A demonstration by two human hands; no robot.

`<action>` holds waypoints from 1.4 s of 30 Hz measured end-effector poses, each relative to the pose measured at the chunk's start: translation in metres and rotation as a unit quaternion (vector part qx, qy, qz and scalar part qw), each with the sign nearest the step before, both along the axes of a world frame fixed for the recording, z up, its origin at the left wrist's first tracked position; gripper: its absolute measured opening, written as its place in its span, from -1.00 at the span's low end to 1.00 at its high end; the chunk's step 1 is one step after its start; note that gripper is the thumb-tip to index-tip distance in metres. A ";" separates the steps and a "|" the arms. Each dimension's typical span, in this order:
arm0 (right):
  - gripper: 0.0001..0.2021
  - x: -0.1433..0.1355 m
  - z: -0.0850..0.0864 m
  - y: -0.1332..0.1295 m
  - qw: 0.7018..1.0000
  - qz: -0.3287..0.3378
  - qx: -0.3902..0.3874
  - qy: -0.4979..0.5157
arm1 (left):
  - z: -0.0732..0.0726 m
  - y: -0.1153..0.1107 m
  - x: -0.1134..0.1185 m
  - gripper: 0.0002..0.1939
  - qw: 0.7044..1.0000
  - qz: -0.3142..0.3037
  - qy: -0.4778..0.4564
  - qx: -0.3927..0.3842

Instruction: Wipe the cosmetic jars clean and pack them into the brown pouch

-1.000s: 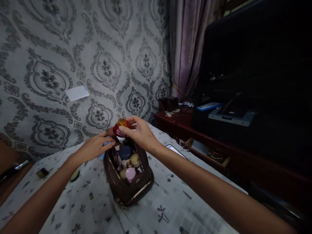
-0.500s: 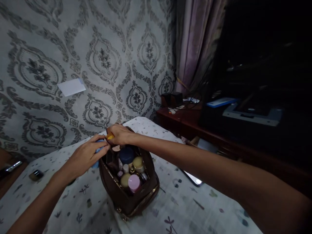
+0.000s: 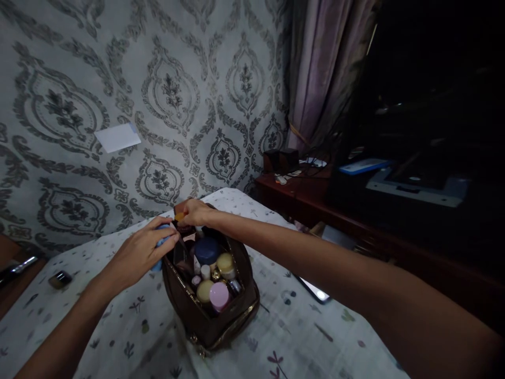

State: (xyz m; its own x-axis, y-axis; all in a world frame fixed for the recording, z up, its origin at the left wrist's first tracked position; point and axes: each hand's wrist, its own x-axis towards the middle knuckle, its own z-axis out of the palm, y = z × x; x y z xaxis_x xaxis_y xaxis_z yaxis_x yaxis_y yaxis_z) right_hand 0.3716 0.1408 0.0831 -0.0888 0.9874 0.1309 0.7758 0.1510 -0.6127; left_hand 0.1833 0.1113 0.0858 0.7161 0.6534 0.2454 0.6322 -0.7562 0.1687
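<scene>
A brown zippered bag (image 3: 221, 334) stands open on the patterned sheet, filled with several jars and small bottles. Among them are a pink-lidded jar (image 3: 219, 296), a dark blue round item (image 3: 206, 250) and a gold-lidded jar (image 3: 225, 265). At the bag's far end my right hand (image 3: 195, 212) is closed on a small yellow-orange item (image 3: 179, 216). My left hand (image 3: 144, 247) grips the bag's far left rim, its fingers bent over a light blue item (image 3: 157, 265) beside the bag.
A phone (image 3: 315, 290) lies right of the bag, partly under my right forearm. On the sheet's left is a small dark jar (image 3: 60, 279). A dark red desk (image 3: 303, 195) with cables stands at the right, below a curtain (image 3: 315, 68).
My right hand has shifted slightly with the yellow-orange item, uncovering more of the bag's far end. The left hand stays nearly in place. The camera view has moved a little.
</scene>
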 end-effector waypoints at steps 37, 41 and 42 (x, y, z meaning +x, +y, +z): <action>-0.78 0.031 -0.004 -0.069 0.959 0.207 0.025 -0.190 | -0.004 -0.004 0.008 -0.55 1.000 0.024 -0.013 0.000; -0.82 0.020 -0.005 -0.062 0.954 0.217 0.002 -0.209 | -0.007 -0.003 0.014 -0.58 0.999 0.028 -0.019 0.018; -0.82 0.018 -0.006 -0.060 0.953 0.216 0.002 -0.213 | -0.009 -0.003 0.016 -0.61 0.999 0.029 -0.027 0.024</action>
